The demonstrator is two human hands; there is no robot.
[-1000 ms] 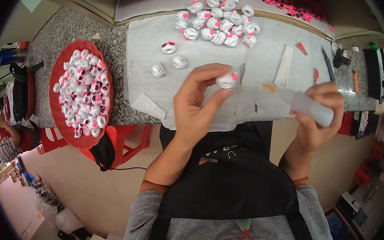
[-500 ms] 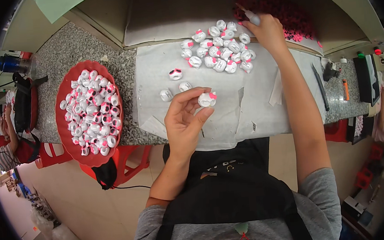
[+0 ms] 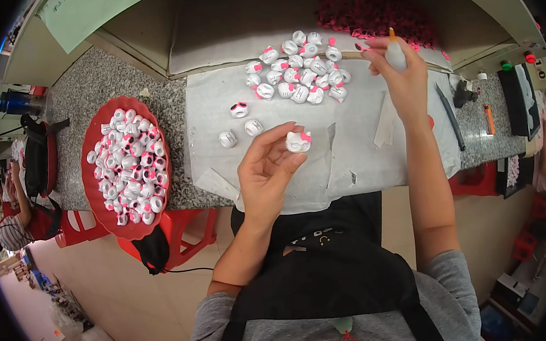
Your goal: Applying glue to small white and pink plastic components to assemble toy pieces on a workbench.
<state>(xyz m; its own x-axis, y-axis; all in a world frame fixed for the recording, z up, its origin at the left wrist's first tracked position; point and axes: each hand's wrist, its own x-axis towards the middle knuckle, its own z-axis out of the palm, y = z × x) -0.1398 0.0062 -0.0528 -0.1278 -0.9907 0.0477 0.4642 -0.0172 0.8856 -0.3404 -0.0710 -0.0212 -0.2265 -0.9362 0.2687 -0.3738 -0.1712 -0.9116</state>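
Observation:
My left hand (image 3: 266, 171) pinches a small white cat-head bead (image 3: 298, 142) with a pink bow, between thumb and forefinger above the paper. My right hand (image 3: 401, 70) is closed round a white squeeze bottle (image 3: 395, 57) with an orange tip pointing away from me. At its fingertips is a small pink and dark piece (image 3: 362, 47), like tiny glasses. Beyond my right hand spreads a heap of pink pieces (image 3: 370, 15). Several more cat-head beads (image 3: 304, 77) lie loose on the paper, and one nearer bead (image 3: 239, 110) wears pink-framed dark glasses.
A red scalloped tray (image 3: 92, 185) of finished-looking beads stands at the left on the speckled counter (image 3: 105, 75), above a red stool (image 3: 191, 231). White paper (image 3: 368, 156) covers the middle. Tweezers (image 3: 449, 115) and an orange lighter-like item (image 3: 489, 119) lie at the right.
My right hand has drawn back from the pink heap toward me, with a small pink piece at its fingertips and the bottle turned more upright. My left hand keeps the bead nearly still.

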